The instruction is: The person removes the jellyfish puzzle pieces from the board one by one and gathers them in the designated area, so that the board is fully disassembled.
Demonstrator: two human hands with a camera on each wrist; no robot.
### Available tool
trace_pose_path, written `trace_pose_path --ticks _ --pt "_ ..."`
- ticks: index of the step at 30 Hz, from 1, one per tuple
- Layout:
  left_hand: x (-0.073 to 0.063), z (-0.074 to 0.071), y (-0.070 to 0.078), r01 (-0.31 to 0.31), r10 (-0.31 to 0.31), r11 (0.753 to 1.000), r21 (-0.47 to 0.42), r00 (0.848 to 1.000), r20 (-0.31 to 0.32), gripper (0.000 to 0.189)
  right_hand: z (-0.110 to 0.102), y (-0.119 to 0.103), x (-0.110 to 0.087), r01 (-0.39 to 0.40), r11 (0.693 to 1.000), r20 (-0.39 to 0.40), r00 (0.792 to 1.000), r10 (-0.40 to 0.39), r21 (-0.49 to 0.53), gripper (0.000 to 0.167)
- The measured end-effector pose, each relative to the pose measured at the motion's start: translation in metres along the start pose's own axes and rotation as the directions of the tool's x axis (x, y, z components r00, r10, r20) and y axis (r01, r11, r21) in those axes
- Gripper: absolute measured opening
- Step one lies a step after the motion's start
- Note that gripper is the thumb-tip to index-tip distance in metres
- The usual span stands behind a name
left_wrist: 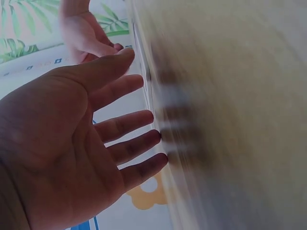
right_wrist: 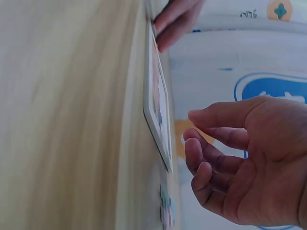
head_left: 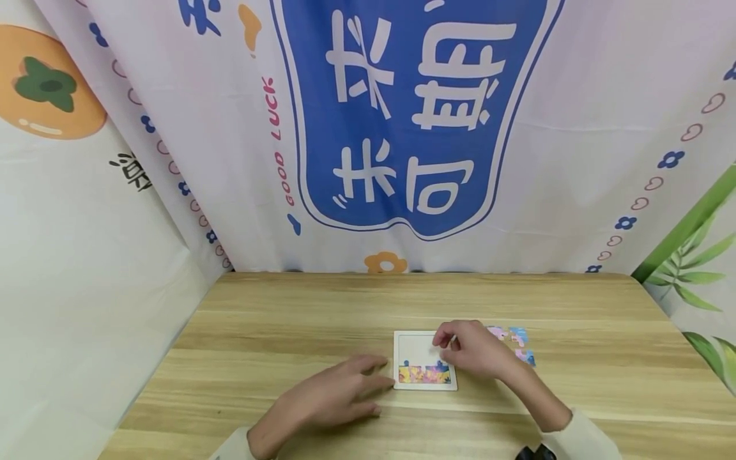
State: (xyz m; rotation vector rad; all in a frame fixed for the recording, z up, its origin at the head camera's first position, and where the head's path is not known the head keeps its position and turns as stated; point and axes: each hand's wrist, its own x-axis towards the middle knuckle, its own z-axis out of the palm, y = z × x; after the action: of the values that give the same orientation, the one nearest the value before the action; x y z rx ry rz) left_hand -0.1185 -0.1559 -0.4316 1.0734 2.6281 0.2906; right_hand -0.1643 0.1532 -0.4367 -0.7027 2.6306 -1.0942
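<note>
A white-rimmed jigsaw tray (head_left: 397, 348) lies on the table, its near row filled by joined colourful puzzle pieces (head_left: 424, 375). The bare upper part of the tray is pale. My left hand (head_left: 339, 391) is beside the tray's left edge with fingers spread and nearly straight, holding nothing; the left wrist view shows its palm. Above the tray's right side hovers my right hand (head_left: 474, 348), its fingers loosely bent. In the right wrist view a gap shows between thumb and fingers, and no piece is visible there. Loose puzzle pieces (head_left: 519, 335) lie to the right, partly hidden behind the right hand.
The wooden table (head_left: 276, 319) carries the tray and loose pieces. A printed cloth (head_left: 540, 191) hangs along its far edge, with another white cloth (head_left: 86, 287) on the left. A small black object (head_left: 536, 453) shows near the right sleeve.
</note>
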Motion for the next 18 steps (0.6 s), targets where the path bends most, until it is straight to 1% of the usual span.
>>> trace_pose_path --ticks 8,13,18 --pt "-0.001 0.001 0.002 -0.023 0.023 1.000 -0.001 0.999 -0.023 0.057 0.020 -0.013 0.012 0.050 0.998 0.044 0.998 -0.051 0.027 0.016" --pt "0.000 0.004 0.003 -0.043 0.044 0.999 0.026 0.999 -0.032 0.056 0.030 -0.020 0.016 0.064 0.998 0.057 0.996 -0.064 0.003 0.021" --pt "0.001 0.006 0.003 -0.085 0.089 0.994 0.075 0.995 -0.041 0.051 0.039 -0.024 0.018 0.067 0.997 0.069 0.996 -0.064 -0.037 0.019"
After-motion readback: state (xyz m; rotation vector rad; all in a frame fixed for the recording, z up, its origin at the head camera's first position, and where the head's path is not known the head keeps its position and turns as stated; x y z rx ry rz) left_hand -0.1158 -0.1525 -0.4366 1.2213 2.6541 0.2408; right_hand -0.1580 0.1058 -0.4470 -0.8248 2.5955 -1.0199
